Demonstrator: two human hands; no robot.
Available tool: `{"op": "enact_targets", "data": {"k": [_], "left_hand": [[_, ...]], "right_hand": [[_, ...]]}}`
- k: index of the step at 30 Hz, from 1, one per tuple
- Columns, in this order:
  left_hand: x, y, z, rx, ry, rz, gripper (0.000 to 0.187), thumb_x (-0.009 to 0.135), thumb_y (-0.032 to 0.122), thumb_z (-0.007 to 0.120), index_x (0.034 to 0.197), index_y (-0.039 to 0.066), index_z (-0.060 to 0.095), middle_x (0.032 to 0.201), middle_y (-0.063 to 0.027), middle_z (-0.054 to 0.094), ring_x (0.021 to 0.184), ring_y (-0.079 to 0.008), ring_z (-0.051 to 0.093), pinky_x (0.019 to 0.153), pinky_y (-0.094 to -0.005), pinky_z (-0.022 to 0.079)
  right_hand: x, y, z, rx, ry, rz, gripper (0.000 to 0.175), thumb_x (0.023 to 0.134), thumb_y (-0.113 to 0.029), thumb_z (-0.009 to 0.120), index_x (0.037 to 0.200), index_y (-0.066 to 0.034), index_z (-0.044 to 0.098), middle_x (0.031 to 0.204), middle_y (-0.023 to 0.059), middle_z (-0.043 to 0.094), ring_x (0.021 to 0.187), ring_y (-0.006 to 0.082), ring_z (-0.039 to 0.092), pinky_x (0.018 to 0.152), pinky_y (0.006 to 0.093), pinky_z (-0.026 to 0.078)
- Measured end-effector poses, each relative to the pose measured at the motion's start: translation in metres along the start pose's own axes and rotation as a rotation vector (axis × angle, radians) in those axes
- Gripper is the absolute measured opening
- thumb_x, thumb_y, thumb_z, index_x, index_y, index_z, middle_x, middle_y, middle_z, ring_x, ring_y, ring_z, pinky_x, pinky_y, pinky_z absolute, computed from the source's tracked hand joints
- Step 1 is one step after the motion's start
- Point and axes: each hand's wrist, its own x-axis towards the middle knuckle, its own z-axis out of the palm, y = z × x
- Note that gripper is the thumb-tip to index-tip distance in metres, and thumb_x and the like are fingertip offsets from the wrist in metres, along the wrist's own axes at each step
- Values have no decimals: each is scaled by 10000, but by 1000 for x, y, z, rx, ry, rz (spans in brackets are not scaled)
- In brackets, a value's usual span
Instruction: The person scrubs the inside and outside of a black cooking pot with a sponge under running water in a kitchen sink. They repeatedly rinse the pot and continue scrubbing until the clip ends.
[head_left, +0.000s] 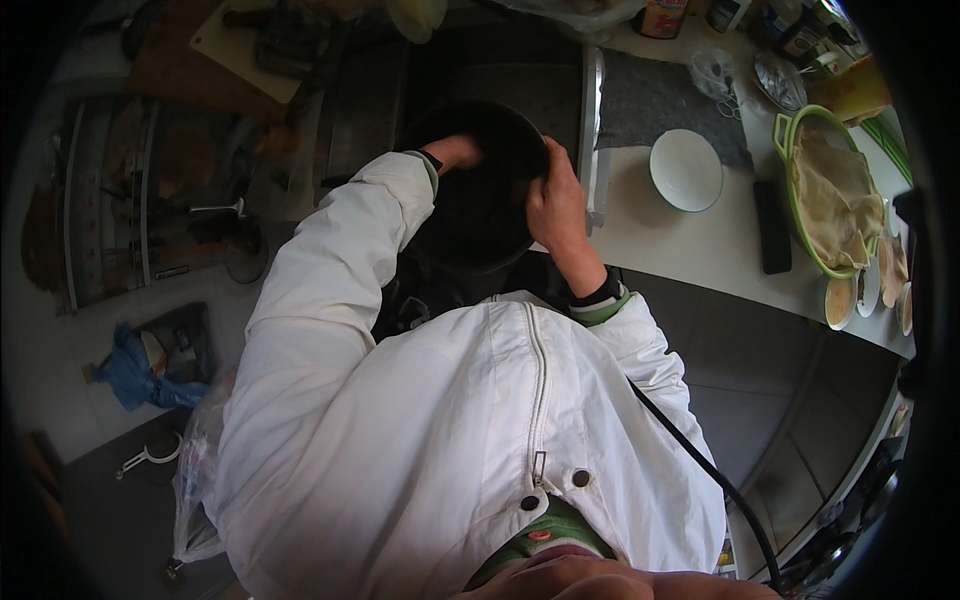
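Note:
A large dark round pan (480, 217), probably a wok, sits before me above the stove area. My right hand (556, 196) grips its right rim, thumb side up along the edge. Inside the pan, near its upper left, is my left hand (456, 152); its fingers are blurred and partly lost in shadow. Whether those fingers hold anything cannot be made out. The pan's inside is too dark to show any contents.
On the right counter (630, 225) stand a white bowl (686, 170), a dark mat (660, 105), a black oblong object (772, 226) and a green colander (817, 270) draped with cloth (836, 195). A cutting board (244, 56) is at upper left. A blue bag (135, 371) lines a bin at lower left.

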Motion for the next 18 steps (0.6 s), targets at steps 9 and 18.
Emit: {"op": "enact_targets", "data": {"k": [9, 18], "left_hand": [[-7, 6, 22, -3, -147, 11, 296, 920, 221, 489, 1135, 83, 640, 1141, -120, 633, 983, -251, 612, 848, -385, 479], [-4, 5, 17, -35, -88, -8, 302, 917, 221, 494, 1147, 86, 634, 1154, -118, 627, 992, -251, 606, 853, -391, 477]], "right_hand": [[0, 1, 1, 7, 24, -23, 494, 772, 26, 452, 1261, -43, 439, 1147, 211, 566, 1025, 407, 560, 848, 465, 466], [1, 0, 1, -7, 8, -4, 495, 774, 23, 455, 1265, -44, 436, 1147, 208, 568, 1023, 407, 561, 841, 468, 467]]}}
